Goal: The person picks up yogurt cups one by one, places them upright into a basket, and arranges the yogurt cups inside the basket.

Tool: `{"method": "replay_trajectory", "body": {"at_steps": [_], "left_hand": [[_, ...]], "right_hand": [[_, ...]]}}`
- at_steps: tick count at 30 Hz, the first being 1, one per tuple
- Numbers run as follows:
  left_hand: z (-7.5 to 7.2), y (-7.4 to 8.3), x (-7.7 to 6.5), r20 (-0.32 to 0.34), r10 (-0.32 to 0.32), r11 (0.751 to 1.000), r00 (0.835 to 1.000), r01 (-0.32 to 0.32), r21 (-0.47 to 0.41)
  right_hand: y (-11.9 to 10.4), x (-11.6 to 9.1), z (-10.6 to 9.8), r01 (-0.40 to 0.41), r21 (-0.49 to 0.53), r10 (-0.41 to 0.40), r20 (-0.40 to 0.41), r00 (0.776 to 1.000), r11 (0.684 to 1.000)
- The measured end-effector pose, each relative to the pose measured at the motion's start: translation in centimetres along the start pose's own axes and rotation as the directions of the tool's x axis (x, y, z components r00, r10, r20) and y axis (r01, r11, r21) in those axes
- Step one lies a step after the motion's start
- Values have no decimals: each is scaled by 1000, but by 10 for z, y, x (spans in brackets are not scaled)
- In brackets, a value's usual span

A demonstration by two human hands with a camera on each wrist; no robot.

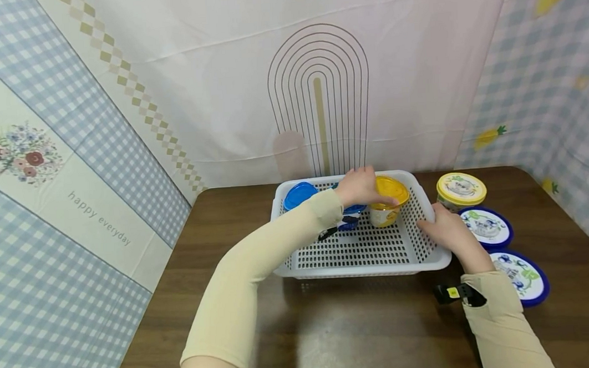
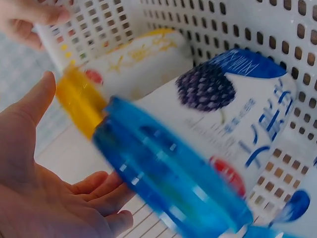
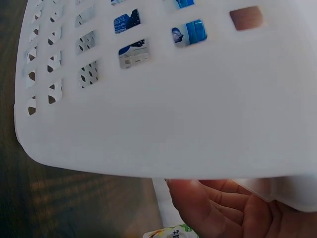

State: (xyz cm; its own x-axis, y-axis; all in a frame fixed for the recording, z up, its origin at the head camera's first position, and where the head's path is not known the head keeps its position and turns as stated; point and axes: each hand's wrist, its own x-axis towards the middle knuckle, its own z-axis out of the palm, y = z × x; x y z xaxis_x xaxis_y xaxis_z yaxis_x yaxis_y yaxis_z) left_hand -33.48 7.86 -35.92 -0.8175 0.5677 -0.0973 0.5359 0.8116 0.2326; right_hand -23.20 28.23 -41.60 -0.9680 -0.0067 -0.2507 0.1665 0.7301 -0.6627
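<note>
A white plastic basket (image 1: 364,269) with slotted walls stands at the back of the table. Inside, a yellow-lidded tub (image 1: 392,189) stands at the right, beside blue-lidded tubs (image 1: 301,195). My left hand (image 1: 358,187) reaches over the basket, close to the yellow lid. In the left wrist view, that hand (image 2: 59,183) has thumb and fingers spread, fingertips near the blue lid (image 2: 168,168) of a tub (image 2: 223,109) with a blackberry picture. My right hand (image 1: 449,228) grips the basket's right rim. From the right wrist view, its fingers (image 3: 218,208) curl beneath the rim, partly hidden.
To the right of the basket, a yellow-lidded tub (image 1: 461,189) and two tubs with dark blue rims, one nearer (image 1: 521,277) and one farther (image 1: 485,227), stand in a row near my right forearm. A patterned cloth (image 1: 220,99) hangs behind the brown table (image 1: 352,336).
</note>
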Motion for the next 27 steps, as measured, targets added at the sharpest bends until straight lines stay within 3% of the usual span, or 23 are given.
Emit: {"method": "replay_trajectory", "body": {"at_steps": [12,19,23,27], "left_hand": [[-63,-8,-29,-43,19,967,999,-30,-254],[-111,-19,-50,-101,-3,949,995,-29,-313],[-138,-31,-69,-165,-29,941,986,-29,-336],[-154,-53,-95,-234,-57,935,971,-30,-353]], "right_hand": [[-3,-10,4,-13,-17,13,-2,1000,1000],[-2,-9,1,0,-27,-1,-2,1000,1000],[-3,-5,-3,20,-25,-20,2,1000,999],[-3,-1,-5,36,-24,-36,7,999,999]]}}
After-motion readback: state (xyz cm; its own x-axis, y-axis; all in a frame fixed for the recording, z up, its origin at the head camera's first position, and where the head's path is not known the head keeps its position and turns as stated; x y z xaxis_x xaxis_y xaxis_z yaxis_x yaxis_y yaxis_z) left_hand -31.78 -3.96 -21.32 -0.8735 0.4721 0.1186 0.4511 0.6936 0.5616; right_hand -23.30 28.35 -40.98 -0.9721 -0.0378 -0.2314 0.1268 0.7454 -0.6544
